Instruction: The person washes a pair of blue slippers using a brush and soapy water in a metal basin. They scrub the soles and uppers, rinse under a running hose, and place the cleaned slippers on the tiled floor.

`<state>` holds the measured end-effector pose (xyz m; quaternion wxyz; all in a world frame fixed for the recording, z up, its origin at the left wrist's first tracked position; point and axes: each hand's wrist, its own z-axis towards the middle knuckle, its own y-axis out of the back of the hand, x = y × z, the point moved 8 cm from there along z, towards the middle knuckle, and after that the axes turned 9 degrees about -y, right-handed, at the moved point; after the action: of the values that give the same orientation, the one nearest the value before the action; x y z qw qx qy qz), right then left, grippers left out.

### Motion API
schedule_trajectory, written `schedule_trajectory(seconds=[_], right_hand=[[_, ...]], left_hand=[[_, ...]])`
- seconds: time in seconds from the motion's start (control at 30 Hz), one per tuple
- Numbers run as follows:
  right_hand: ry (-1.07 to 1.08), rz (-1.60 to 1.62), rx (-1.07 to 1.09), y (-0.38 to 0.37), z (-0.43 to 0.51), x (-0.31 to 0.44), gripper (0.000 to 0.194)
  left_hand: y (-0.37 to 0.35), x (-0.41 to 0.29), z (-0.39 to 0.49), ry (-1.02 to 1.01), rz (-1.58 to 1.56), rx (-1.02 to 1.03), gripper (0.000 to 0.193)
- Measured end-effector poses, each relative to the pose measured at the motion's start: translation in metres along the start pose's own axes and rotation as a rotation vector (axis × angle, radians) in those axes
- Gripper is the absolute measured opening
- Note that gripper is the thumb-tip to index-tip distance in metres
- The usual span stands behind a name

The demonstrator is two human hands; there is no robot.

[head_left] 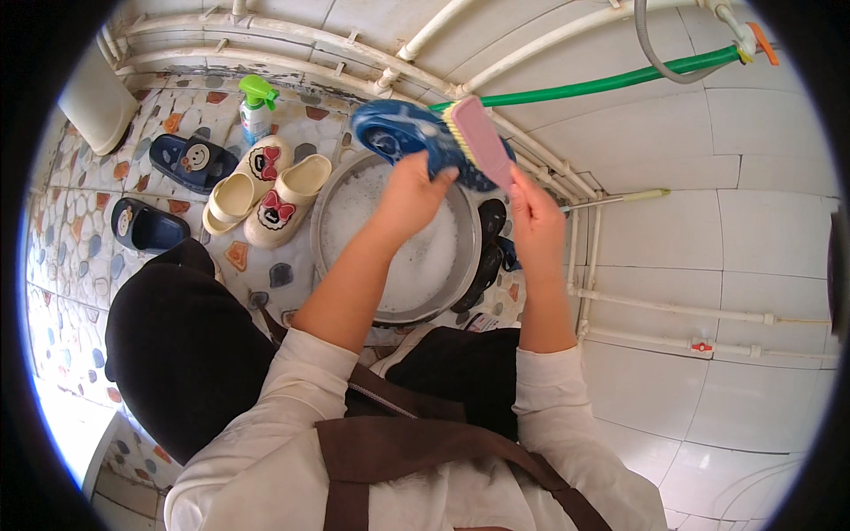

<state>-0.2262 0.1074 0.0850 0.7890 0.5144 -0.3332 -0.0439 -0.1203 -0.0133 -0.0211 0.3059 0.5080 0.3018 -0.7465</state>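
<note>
My left hand (420, 191) grips a dark blue rubber clog (405, 129) by its near side, above the far rim of a round metal basin (317, 219). White suds streak the clog's surface. In my right hand (534, 212) is the handle of a pink scrub brush (479, 136). Its pale yellow bristles face left and meet the clog. Foamy water (392, 245) fills much of the basin. Part of the clog lies hidden behind the brush head and my left fingers.
Left of the basin stand cream clogs (265, 192) with bow charms, navy slides (189, 159) and a spray bottle (255, 113). Dark footwear (483, 272) lies at the basin's right. A green hose (597, 85) and white pipes (518, 73) run along the tiled wall.
</note>
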Motion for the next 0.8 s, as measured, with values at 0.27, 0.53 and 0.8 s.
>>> schedule_trajectory(seconds=[0.27, 0.53, 0.8], right_hand=[[-0.112, 0.103, -0.040, 0.011, 0.002, -0.032, 0.026], [0.028, 0.034, 0.043, -0.013, -0.011, 0.007, 0.026], [-0.034, 0.019, 0.066, -0.026, -0.014, -0.009, 0.026]], left_hand=[[0.025, -0.010, 0.009, 0.036, -0.147, -0.081, 0.021], [-0.018, 0.008, -0.004, -0.003, 0.265, 0.297, 0.019], [-0.040, 0.017, -0.019, -0.075, 0.506, 0.550, 0.017]])
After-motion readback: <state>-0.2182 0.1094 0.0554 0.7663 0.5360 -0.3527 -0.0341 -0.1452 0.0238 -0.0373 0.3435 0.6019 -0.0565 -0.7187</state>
